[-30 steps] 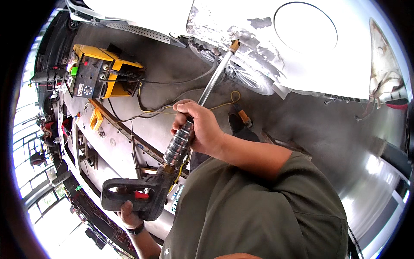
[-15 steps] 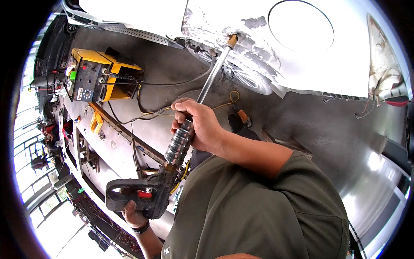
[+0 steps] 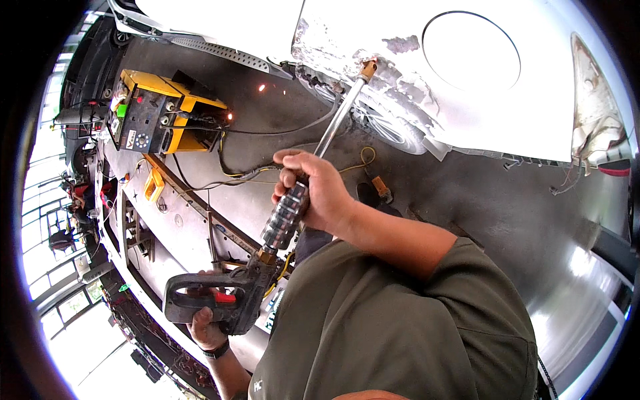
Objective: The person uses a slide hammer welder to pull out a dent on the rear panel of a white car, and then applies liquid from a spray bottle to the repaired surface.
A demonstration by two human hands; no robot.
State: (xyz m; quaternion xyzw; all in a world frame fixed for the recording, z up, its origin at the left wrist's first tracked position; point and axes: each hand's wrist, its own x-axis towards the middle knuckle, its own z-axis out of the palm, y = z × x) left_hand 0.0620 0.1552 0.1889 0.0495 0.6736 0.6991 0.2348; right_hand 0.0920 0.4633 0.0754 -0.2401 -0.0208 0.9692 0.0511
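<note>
Steel dent puller [image 3: 313, 167]: right hand [image 3: 319, 193] clamped on slide weight, left hand [image 3: 203, 320] clamped on pistol handle; tip on sanded white panel [image 3: 373, 47]. Pulling step underway; next needs a straight rearward slide.

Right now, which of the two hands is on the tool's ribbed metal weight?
The right hand, wrapped around the ribbed metal weight partway up the rod. The left hand holds the black pistol grip below.

Welder unit [image 3: 163, 117] left of car panel [image 3: 467, 73]
</note>
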